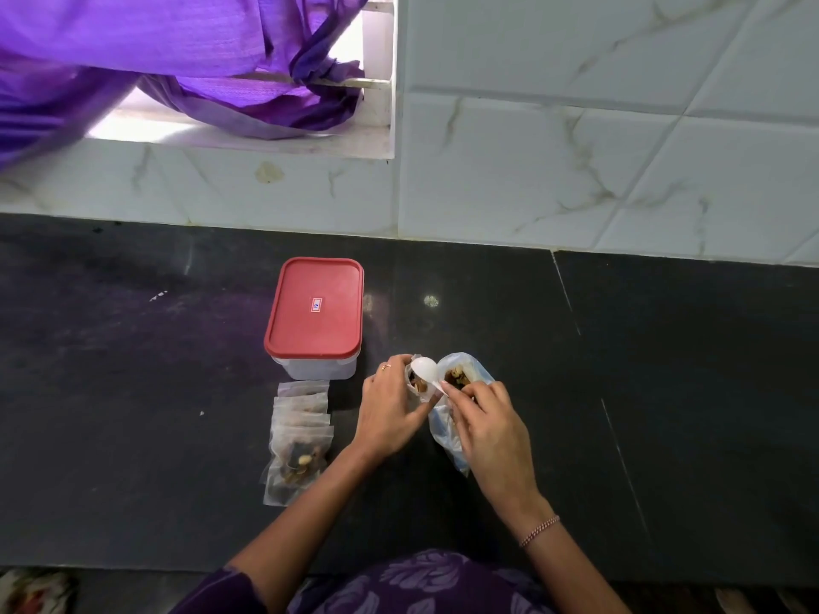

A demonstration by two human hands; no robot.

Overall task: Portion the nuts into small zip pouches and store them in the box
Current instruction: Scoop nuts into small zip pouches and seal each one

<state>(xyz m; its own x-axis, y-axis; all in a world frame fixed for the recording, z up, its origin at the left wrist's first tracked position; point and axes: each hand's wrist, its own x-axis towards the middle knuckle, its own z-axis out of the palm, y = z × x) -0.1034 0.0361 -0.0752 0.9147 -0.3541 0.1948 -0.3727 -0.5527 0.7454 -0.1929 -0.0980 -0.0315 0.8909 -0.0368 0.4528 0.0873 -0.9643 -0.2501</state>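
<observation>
Her left hand [394, 401] curls round a small zip pouch [415, 386], holding its mouth open. Her right hand [489, 425] pinches the handle of a white spoon [423, 370] tipped over that mouth. The nut bag [470, 370] sits just at 3 o'clock of the pouch. It looks like thin, floppy film (likely slippery), so I'd hold the pouch by its stiffer zip rim. Filled pouches [301, 443] lie at 9 o'clock of her left hand on the tabletop [133, 392]. The box [315, 310], lid on, is at 11 o'clock.
</observation>
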